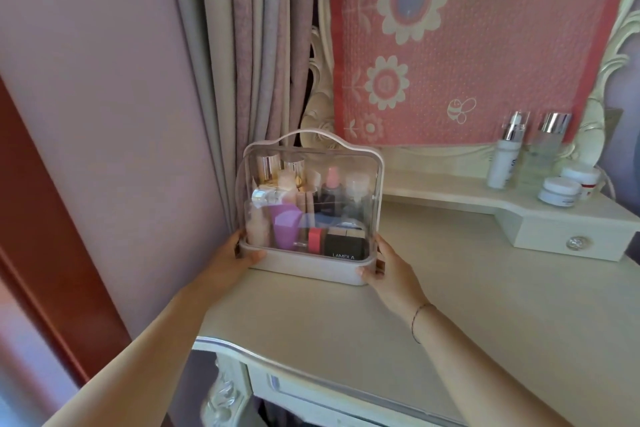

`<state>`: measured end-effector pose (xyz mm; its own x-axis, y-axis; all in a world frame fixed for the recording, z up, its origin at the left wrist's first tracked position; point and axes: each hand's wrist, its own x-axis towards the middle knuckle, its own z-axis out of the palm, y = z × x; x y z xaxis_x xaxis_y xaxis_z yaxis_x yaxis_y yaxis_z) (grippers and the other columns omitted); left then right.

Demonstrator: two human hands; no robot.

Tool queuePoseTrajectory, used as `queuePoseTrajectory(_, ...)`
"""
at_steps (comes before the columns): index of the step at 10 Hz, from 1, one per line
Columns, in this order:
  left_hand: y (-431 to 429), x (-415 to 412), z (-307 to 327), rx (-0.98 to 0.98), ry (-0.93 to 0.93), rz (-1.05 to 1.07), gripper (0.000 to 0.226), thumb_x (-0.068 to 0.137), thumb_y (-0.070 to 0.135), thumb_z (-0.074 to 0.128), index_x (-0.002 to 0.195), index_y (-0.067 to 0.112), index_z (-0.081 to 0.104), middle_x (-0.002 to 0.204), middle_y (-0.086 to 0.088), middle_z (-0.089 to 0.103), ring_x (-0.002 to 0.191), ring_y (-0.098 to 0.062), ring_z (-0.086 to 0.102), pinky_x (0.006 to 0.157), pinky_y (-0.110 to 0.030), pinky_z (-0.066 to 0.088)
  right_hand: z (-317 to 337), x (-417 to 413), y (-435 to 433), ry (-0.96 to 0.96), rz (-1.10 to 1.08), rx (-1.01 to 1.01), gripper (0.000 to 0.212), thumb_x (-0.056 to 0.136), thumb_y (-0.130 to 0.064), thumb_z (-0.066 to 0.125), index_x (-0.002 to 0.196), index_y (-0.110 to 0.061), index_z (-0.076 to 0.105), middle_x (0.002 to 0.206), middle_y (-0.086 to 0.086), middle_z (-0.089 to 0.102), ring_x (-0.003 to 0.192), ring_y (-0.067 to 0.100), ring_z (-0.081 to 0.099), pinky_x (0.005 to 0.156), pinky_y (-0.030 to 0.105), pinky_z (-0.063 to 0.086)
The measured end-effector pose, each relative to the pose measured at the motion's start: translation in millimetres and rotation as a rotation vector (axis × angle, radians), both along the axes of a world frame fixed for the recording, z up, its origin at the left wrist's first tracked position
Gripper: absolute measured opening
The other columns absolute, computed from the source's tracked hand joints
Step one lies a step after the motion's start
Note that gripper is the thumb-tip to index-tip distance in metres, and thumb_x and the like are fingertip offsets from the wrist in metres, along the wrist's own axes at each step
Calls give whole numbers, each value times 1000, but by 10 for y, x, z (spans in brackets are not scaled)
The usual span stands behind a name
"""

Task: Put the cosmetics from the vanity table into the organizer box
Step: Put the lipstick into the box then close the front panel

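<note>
The organizer box (311, 269) stands upright at the back left corner of the cream vanity table (433, 315). It has a pale base, a clear closed cover and a carry handle on top. Inside it stand several cosmetics: bottles, a purple tube, a red lipstick and a black compact. My left hand (235, 258) grips the box's left lower side. My right hand (388, 270) grips its right lower corner. On the raised shelf at the right stand a white pump bottle (502, 163), a clear bottle with a silver cap (542, 156) and two white jars (559, 191).
Grey-pink curtains (249, 62) hang right behind and left of the box. A pink flowered cloth (467, 45) covers the mirror at the back. A small drawer unit with a crystal knob (575, 242) sits at the right. The table's front edge runs low in view.
</note>
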<state>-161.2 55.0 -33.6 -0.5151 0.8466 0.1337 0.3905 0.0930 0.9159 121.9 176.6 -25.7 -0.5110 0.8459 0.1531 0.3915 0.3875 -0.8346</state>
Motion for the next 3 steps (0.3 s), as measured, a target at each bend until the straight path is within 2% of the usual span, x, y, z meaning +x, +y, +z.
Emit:
queuePoseTrajectory(1,-30,14,-45,9,-4,-1,53,83,25,67,130,29,42,123,6,57,112,-7,54,90,-24,44,-21,-3,-23,-30,-17,15,73,88,-23,63,149,-24,24,141,-1,52,126,19,51,96,21,38)
queuePoseTrajectory(2,-30,59,-15,11,-16,-3,55,84,24,66,133,26,42,127,4,57,116,-12,53,98,-34,44,28,-1,-31,-25,-34,17,72,88,-23,63,149,-23,24,141,0,51,127,19,50,101,25,39)
queuePoseTrajectory(3,-94,191,-41,54,79,147,55,81,25,68,130,21,45,124,-2,59,116,-21,53,99,-42,42,-64,-3,-191,52,-48,6,69,90,-22,60,149,-19,24,146,3,46,130,20,48,109,34,39)
